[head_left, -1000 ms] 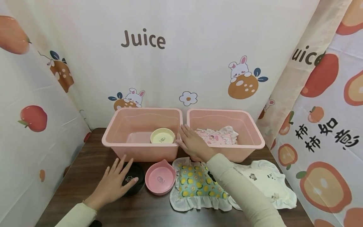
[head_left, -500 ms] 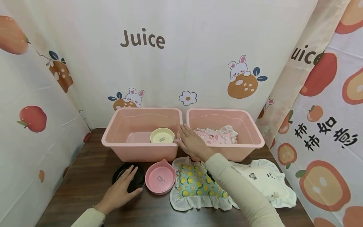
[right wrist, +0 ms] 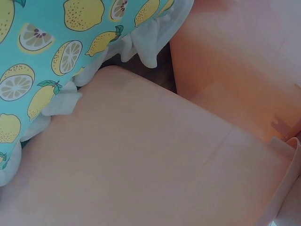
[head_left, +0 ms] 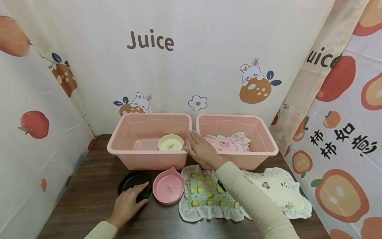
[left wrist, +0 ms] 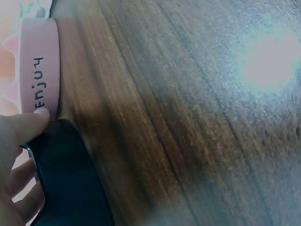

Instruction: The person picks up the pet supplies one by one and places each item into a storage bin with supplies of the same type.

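A dark wooden worktop [head_left: 167, 225] is closed in by a fruit-printed curtain [head_left: 203, 73] behind and at both sides. Nearest, the left hand [head_left: 126, 204] is reached over the black bowl [head_left: 129, 181], which is set on the worktop directly beneath its fingers. Thumb and fingers are spaced apart across the bowl, with the fingertips dipped over its wall; whether the rim is pinched cannot be told. The hand is seemingly arched this way so that the bowl's side can be taken between thumb and fingers.

Just right of those fingers, the pink bowl [head_left: 169, 182] is laid, with "Enjoy" printed on its outer wall. Farther right, the lemon pillow [head_left: 203, 194] and the white pillow [head_left: 273, 187] are spread flat below the right fingers, both partly covered by the right sleeve [head_left: 253, 199].

Beyond, the right hand [head_left: 204, 151] is held at the near inner corner of the right tub [head_left: 250, 161], its fingers straight and close together, nothing gripped; it is perhaps rested there for support. The pink pillow [head_left: 228, 146] is contained in that tub, just right of these fingers. To their left, the yellow bowl [head_left: 171, 142] is contained in the left tub [head_left: 152, 161]. Bowls and pillows are apparently separated by kind.
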A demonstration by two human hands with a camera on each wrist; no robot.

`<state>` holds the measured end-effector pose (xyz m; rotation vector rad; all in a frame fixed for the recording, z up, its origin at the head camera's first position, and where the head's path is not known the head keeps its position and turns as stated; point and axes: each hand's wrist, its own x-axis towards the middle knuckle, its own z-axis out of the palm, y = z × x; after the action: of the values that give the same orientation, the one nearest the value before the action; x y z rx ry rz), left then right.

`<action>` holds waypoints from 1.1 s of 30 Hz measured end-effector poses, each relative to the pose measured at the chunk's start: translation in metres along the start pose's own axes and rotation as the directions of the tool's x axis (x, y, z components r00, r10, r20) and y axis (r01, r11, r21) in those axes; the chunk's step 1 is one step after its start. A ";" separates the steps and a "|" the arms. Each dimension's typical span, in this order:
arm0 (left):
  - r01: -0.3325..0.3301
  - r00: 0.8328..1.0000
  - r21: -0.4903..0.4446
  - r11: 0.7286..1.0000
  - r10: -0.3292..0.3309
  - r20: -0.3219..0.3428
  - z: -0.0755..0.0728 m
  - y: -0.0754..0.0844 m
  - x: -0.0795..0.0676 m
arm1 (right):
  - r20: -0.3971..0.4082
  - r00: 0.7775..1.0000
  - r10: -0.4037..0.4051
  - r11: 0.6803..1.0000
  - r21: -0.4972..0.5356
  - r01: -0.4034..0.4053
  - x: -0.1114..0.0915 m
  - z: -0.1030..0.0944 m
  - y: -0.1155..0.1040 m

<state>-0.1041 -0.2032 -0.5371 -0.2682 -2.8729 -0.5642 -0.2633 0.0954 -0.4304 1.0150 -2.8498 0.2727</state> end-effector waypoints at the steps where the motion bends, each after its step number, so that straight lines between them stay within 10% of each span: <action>1: 0.001 1.000 0.008 1.000 -0.001 -0.003 0.001 0.000 0.000 | -0.002 1.000 0.000 1.000 -0.001 0.000 0.000 0.000 0.000; 33: 0.068 0.979 0.025 0.997 -0.071 0.190 -0.008 0.000 0.010 | 0.001 1.000 0.012 0.999 -0.034 -0.012 -0.001 0.001 0.000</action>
<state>-0.1129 -0.2050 -0.5279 -0.2318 -3.0822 -0.5521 -0.2628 0.0953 -0.4314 0.9931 -2.8523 0.2240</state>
